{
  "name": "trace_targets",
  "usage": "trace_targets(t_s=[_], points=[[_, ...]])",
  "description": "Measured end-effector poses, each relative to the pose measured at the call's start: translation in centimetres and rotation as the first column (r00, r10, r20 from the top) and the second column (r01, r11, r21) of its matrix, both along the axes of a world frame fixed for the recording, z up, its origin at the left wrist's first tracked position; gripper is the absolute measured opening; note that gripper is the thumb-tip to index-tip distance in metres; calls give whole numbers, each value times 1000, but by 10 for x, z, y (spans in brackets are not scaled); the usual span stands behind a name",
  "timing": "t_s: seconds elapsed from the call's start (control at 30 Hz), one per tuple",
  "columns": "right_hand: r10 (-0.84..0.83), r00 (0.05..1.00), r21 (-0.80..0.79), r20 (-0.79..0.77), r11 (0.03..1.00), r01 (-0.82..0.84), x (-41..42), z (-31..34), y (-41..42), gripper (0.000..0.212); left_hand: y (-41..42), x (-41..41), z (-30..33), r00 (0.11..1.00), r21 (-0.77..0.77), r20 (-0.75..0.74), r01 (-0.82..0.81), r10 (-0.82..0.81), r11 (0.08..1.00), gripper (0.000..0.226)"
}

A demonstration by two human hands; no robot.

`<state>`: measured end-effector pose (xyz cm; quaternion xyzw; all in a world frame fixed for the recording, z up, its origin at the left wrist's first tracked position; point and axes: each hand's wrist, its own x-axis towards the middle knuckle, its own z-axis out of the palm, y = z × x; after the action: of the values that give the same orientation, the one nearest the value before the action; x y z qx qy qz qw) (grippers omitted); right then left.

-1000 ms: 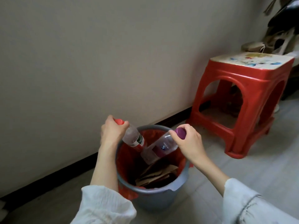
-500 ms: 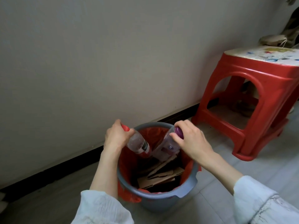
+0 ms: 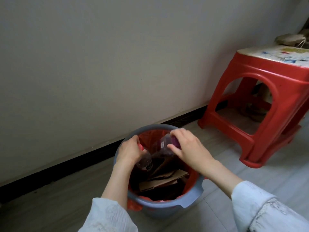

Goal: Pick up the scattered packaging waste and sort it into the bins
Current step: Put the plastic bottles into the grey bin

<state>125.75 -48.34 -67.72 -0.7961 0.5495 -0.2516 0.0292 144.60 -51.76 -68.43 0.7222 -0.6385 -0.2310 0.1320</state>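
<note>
A grey bin (image 3: 167, 207) lined with a red bag stands on the floor by the wall. Flattened cardboard pieces (image 3: 164, 180) lie inside it. My left hand (image 3: 129, 150) grips a clear bottle with a red cap (image 3: 144, 160) by its neck, bottom end down inside the bin. My right hand (image 3: 189, 149) holds a clear bottle with a purple cap (image 3: 163, 146) at its cap end, the body pointing down into the bin. The two bottles almost touch over the cardboard.
A red plastic stool (image 3: 260, 104) with a printed top stands to the right of the bin against the wall. A black skirting board (image 3: 75, 163) runs along the wall's foot. Grey tiled floor (image 3: 250, 173) spreads to the right and front.
Both hands have gone down with their bottles, from above the rim to inside the bin's mouth. The view has shifted a little closer to the bin.
</note>
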Motion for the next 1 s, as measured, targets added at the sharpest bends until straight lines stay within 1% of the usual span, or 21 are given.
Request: trace_targets(t_s=[0.07,0.13,0.2,0.3,0.37,0.43,0.5,0.57,0.63,0.7,0.77,0.83,0.93,1.0], points=[[72,984,128,-164,991,-51,3,-9,-3,37,-1,8,-3,1000,42,5,26,-26,999,22],[102,958,236,-267,971,-38,6,-10,-7,41,-1,14,-5,999,73,12,39,-40,997,21],[92,940,293,-329,956,9,10,-4,-16,43,-1,18,-6,997,89,38,56,-60,994,21],[86,921,346,-380,937,56,20,3,-37,36,-1,17,-7,993,102,75,79,-86,992,25],[84,926,383,-369,921,69,27,-1,-45,35,-3,16,-6,995,139,-6,102,-102,985,27],[76,938,422,-339,903,80,29,-14,-46,40,-5,17,-4,985,209,-118,149,-127,966,20],[63,945,431,-322,898,87,25,-24,-44,45,-7,19,-4,975,248,-158,193,-157,949,14],[61,947,441,-315,893,89,18,-27,-41,48,-7,20,-7,974,246,-164,193,-155,950,15],[58,964,476,-261,876,76,12,-28,-36,53,-7,17,-8,980,236,-160,155,-119,959,9],[52,983,507,-174,861,44,8,-28,-30,54,-8,15,-8,983,191,-174,86,-53,978,7],[38,997,504,-64,864,-1,6,-30,-27,47,-11,16,-9,978,142,-208,-8,37,990,7],[39,999,465,-11,885,-30,8,-32,-25,40,-11,16,-12,968,119,-232,-70,97,990,17],[125,987,384,-101,920,-77,12,-41,-22,33,-8,20,-15,958,121,-251,-109,137,987,19],[145,969,394,-200,918,-56,12,-51,-19,33,-5,25,-16,956,138,-255,-114,146,984,13]])
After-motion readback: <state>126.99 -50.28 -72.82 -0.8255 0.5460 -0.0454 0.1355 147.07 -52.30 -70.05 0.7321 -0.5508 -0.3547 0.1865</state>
